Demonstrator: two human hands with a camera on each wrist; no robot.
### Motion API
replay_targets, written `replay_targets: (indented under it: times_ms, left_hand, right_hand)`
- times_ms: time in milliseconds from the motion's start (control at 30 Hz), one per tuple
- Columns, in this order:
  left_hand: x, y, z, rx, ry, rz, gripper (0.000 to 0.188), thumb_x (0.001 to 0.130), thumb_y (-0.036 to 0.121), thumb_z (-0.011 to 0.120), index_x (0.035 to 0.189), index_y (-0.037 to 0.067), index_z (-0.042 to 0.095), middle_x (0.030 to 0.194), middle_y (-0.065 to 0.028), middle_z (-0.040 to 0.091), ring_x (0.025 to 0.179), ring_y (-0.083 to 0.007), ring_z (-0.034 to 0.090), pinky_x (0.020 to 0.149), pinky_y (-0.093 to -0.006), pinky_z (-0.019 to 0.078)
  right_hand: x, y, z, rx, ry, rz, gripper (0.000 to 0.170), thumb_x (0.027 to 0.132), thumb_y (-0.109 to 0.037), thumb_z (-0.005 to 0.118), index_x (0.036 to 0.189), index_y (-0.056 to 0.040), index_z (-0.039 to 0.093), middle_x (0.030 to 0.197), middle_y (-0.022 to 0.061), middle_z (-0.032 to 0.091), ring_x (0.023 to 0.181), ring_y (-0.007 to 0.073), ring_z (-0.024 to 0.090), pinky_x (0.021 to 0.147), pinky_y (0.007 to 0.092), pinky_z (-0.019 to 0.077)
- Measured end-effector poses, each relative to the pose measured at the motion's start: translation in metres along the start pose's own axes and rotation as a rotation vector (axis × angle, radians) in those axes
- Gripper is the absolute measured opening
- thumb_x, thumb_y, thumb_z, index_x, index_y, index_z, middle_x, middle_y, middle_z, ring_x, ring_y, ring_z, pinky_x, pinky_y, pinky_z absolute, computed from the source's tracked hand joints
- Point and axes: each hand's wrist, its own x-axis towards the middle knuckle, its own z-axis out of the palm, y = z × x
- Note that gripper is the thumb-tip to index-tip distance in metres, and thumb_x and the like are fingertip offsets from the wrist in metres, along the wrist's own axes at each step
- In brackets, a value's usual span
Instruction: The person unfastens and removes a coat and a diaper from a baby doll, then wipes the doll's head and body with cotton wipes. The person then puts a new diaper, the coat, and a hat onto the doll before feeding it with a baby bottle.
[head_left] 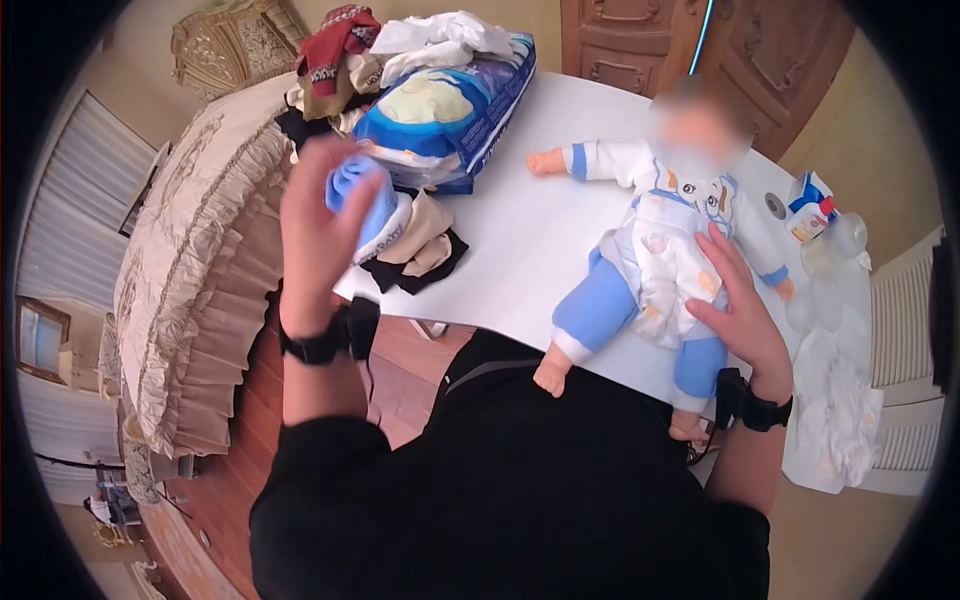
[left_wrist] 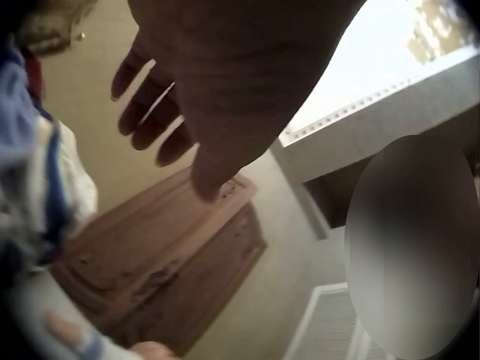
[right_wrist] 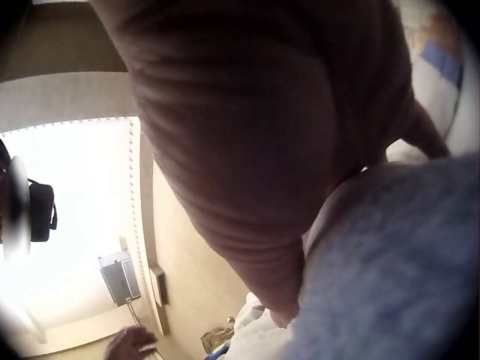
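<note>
The doll (head_left: 690, 193) lies on its back on the white surface (head_left: 510, 250), with a white diaper (head_left: 658, 270) at its hips. The right hand (head_left: 745, 312) rests there, fingers spread. The left hand (head_left: 315, 230) is up near a blue cloth (head_left: 352, 182), its grip loose, holding nothing.

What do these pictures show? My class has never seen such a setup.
There is no robot: a person works with bare left hand and right hand. The largest picture comes from a head camera, looking down; the others come from cameras on the left and right wrists. On the white table are a doll, a blue pack, clothes and a bottle. The left hand is near a blue garment; its wrist view shows nothing held. The right hand rests on the doll, thumb and fingers spread.
</note>
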Motion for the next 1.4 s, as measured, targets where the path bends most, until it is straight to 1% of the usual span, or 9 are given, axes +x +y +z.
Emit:
replay_targets:
  times_ms: [133, 433, 800, 867, 1000, 1133, 1267, 1333, 1400]
  left_hand:
    - [-0.061, -0.019, 0.004, 0.597, -0.267, -0.045, 0.064, 0.059, 0.025, 0.086, 0.112, 0.008, 0.055, 0.100, -0.0103, 0.058, 0.100, -0.0322, 0.056, 0.085, -0.0405, 0.0419]
    - [-0.060, -0.072, -0.005, 0.424, -0.184, -0.243, 0.021, 0.074, 0.007, 0.068, 0.094, 0.004, 0.063, 0.088, -0.0134, 0.061, 0.086, -0.0325, 0.060, 0.075, -0.0408, 0.0465]
    - [0.018, -0.078, -0.010, 0.271, 0.451, -0.262, 0.011, 0.089, 0.011, 0.060, 0.096, 0.003, 0.062, 0.077, -0.0113, 0.062, 0.070, -0.0174, 0.061, 0.066, -0.0315, 0.0476]
    - [0.029, -0.058, 0.000, -0.143, 0.592, 0.000, 0.014, 0.088, 0.010, 0.062, 0.101, 0.005, 0.062, 0.080, -0.0100, 0.063, 0.070, -0.0133, 0.058, 0.066, -0.0287, 0.0475]
    - [0.014, -0.012, 0.054, 0.158, 0.291, 0.226, 0.023, 0.084, 0.004, 0.064, 0.106, 0.006, 0.060, 0.088, -0.0098, 0.063, 0.076, -0.0232, 0.063, 0.070, -0.0335, 0.0501]
    - [-0.011, -0.013, 0.106, 0.155, -0.319, 0.245, 0.037, 0.076, 0.010, 0.070, 0.112, 0.010, 0.060, 0.098, -0.0147, 0.062, 0.093, -0.0367, 0.060, 0.079, -0.0407, 0.0501]
    - [-0.024, -0.016, 0.099, 0.109, -0.565, 0.195, 0.046, 0.072, 0.013, 0.077, 0.114, 0.007, 0.058, 0.106, -0.0150, 0.061, 0.100, -0.0350, 0.060, 0.086, -0.0395, 0.0487]
    - [-0.023, -0.007, 0.075, -0.182, -0.178, 0.211, 0.057, 0.067, 0.015, 0.083, 0.115, 0.002, 0.056, 0.112, -0.0154, 0.060, 0.102, -0.0341, 0.059, 0.088, -0.0393, 0.0482]
    - [-0.040, -0.032, 0.052, 0.167, 0.023, -0.040, 0.064, 0.064, 0.014, 0.085, 0.117, -0.001, 0.053, 0.110, -0.0159, 0.061, 0.102, -0.0314, 0.060, 0.087, -0.0388, 0.0485]
  right_hand:
    - [-0.001, -0.001, 0.001, -0.014, 0.010, -0.003, 0.072, 0.078, -0.013, 0.072, 0.143, -0.0119, 0.041, 0.155, 0.0105, 0.028, 0.143, 0.0315, 0.023, 0.116, 0.0398, 0.0218]
    - [-0.002, 0.000, 0.002, -0.001, 0.024, -0.001, 0.071, 0.078, -0.013, 0.072, 0.143, -0.0119, 0.042, 0.155, 0.0101, 0.029, 0.143, 0.0309, 0.024, 0.116, 0.0394, 0.0218]
    - [-0.002, -0.001, 0.005, 0.005, 0.034, 0.006, 0.069, 0.080, -0.011, 0.070, 0.142, -0.0103, 0.042, 0.154, 0.0098, 0.030, 0.143, 0.0297, 0.025, 0.116, 0.0387, 0.0221]
    - [-0.002, -0.004, 0.006, 0.010, 0.034, 0.020, 0.068, 0.080, -0.011, 0.070, 0.142, -0.0101, 0.042, 0.154, 0.0098, 0.030, 0.143, 0.0293, 0.025, 0.116, 0.0385, 0.0221]
    - [-0.001, -0.004, 0.006, 0.009, 0.042, 0.019, 0.067, 0.080, -0.011, 0.069, 0.142, -0.0096, 0.042, 0.154, 0.0099, 0.030, 0.143, 0.0284, 0.025, 0.116, 0.0379, 0.0220]
    - [-0.001, -0.005, 0.005, 0.017, 0.035, 0.030, 0.067, 0.080, -0.011, 0.069, 0.142, -0.0096, 0.042, 0.154, 0.0097, 0.030, 0.143, 0.0282, 0.025, 0.116, 0.0378, 0.0219]
    - [-0.001, -0.006, 0.004, 0.009, 0.034, 0.027, 0.068, 0.080, -0.011, 0.069, 0.142, -0.0098, 0.042, 0.154, 0.0099, 0.029, 0.143, 0.0284, 0.025, 0.116, 0.0379, 0.0218]
    - [-0.002, -0.005, 0.004, 0.011, 0.033, 0.034, 0.068, 0.080, -0.011, 0.069, 0.142, -0.0099, 0.042, 0.154, 0.0100, 0.030, 0.143, 0.0286, 0.025, 0.116, 0.0379, 0.0219]
    - [-0.002, -0.004, 0.004, -0.010, 0.038, 0.023, 0.067, 0.080, -0.011, 0.069, 0.142, -0.0100, 0.042, 0.154, 0.0097, 0.030, 0.143, 0.0288, 0.025, 0.116, 0.0378, 0.0222]
